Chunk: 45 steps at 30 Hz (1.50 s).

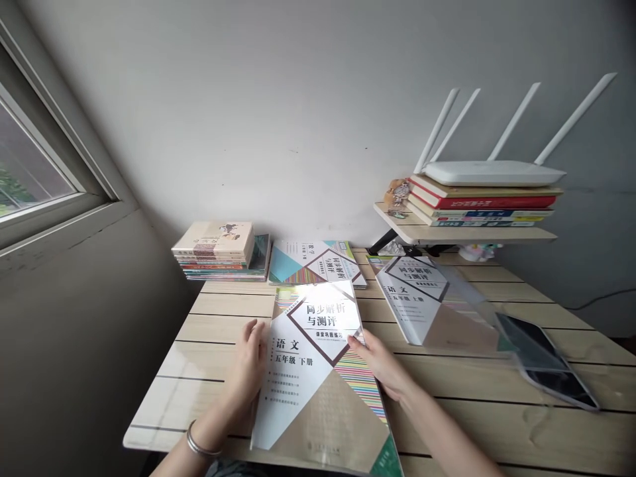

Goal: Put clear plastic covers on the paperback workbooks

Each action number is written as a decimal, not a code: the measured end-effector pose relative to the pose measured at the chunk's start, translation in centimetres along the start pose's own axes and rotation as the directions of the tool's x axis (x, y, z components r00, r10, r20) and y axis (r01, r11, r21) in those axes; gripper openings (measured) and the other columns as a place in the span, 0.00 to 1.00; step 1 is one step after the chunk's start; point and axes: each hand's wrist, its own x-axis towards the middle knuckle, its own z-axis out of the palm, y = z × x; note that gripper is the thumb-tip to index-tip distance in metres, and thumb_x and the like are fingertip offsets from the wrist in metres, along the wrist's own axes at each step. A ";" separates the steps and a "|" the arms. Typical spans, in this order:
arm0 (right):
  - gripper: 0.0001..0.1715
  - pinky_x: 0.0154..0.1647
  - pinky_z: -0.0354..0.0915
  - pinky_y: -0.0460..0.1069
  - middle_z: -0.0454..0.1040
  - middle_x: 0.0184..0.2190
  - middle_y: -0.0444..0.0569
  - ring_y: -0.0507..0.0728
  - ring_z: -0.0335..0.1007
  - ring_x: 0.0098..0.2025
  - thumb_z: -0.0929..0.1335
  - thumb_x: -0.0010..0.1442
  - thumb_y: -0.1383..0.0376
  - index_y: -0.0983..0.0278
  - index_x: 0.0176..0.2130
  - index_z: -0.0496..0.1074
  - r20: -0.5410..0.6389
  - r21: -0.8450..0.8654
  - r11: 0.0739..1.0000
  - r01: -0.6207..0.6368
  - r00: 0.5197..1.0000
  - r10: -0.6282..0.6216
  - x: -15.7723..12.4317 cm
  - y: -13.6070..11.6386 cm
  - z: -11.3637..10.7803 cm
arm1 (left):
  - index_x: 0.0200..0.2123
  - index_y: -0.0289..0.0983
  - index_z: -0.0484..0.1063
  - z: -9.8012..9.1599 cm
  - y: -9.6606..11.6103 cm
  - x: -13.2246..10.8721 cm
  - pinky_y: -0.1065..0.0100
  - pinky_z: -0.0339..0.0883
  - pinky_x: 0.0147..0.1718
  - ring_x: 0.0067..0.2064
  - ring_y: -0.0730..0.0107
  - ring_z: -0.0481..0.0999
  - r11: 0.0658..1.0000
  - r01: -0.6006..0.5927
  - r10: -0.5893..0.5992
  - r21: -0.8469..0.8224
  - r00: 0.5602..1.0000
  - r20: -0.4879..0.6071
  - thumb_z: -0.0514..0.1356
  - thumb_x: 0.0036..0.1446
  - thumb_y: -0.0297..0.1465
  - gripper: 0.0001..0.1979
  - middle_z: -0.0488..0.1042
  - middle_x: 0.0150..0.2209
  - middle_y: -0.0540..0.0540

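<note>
A workbook (322, 397) with a white, tan and striped cover is held in front of me above the near part of the table, its glossy front facing up. My left hand (250, 361) is closed at its left edge, the fingers curled and partly hidden. On the opposite edge my right hand (385, 364) grips it, thumb on the cover and the other fingers beneath. A similar workbook (417, 305) lies to the right, with a clear plastic sheet (477, 331) over or beside it. Behind the held one, another similar workbook (303, 262) lies sideways near the wall.
A book stack (213, 248) stands at the back left. To the right, a phone (546, 361) lies on the slatted table (183, 371). A raised shelf (472, 233) at back right carries several books (491, 202), a white router (497, 172) and small figurines (399, 192).
</note>
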 end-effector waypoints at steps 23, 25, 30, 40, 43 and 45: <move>0.29 0.51 0.65 0.57 0.74 0.48 0.52 0.64 0.68 0.52 0.70 0.49 0.46 0.61 0.45 0.71 -0.195 -0.025 0.976 0.215 0.957 -0.216 0.0 -3.9 -0.4 | 0.41 0.35 0.70 -3.0 7.1 3.7 0.67 0.69 0.36 0.39 0.62 0.76 0.460 0.337 -0.149 -0.821 0.942 0.302 0.58 0.53 0.45 0.20 0.77 0.33 0.44; 0.29 0.53 0.63 0.57 0.75 0.48 0.52 0.64 0.68 0.53 0.71 0.48 0.46 0.61 0.44 0.71 -0.167 -0.050 0.975 0.217 0.961 -0.222 0.9 -4.4 -0.8 | 0.36 0.35 0.69 -2.7 7.1 4.5 0.68 0.69 0.32 0.32 0.66 0.76 0.356 0.418 -0.128 -0.836 0.908 0.399 0.61 0.51 0.44 0.18 0.75 0.29 0.46; 0.28 0.54 0.62 0.58 0.76 0.46 0.52 0.64 0.68 0.52 0.72 0.47 0.47 0.63 0.42 0.73 -0.075 -0.111 0.986 0.128 0.988 -0.137 3.7 -3.5 -0.8 | 0.29 0.36 0.64 -0.6 5.3 5.7 0.66 0.70 0.30 0.27 0.68 0.75 0.421 0.596 -0.299 -0.683 0.803 0.516 0.58 0.55 0.37 0.11 0.72 0.24 0.46; 0.19 0.50 0.64 0.56 0.78 0.41 0.51 0.62 0.71 0.47 0.71 0.50 0.56 0.64 0.41 0.75 -0.144 -0.330 0.944 -0.022 0.989 -0.027 6.6 0.2 -0.8 | 0.47 0.29 0.64 1.1 3.6 5.6 0.56 0.68 0.42 0.43 0.57 0.74 0.799 0.454 -0.426 -0.394 0.890 0.162 0.51 0.58 0.25 0.14 0.71 0.43 0.33; 0.19 0.50 0.63 0.55 0.78 0.41 0.51 0.62 0.71 0.46 0.71 0.50 0.56 0.64 0.40 0.75 -0.163 -0.362 0.932 -0.028 0.986 -0.034 6.5 0.1 -0.8 | 0.57 0.30 0.58 1.2 4.1 5.0 0.53 0.61 0.52 0.53 0.53 0.68 0.899 0.331 -0.345 -0.286 0.939 0.002 0.50 0.55 0.20 0.24 0.60 0.56 0.28; 0.18 0.49 0.63 0.55 0.78 0.41 0.52 0.62 0.71 0.46 0.70 0.50 0.55 0.64 0.39 0.74 -0.170 -0.388 0.921 -0.037 0.985 -0.032 6.4 0.0 -0.8 | 0.56 0.33 0.61 1.5 4.5 4.2 0.49 0.52 0.58 0.59 0.52 0.62 0.963 0.210 -0.223 -0.167 0.973 -0.061 0.48 0.55 0.19 0.25 0.57 0.60 0.31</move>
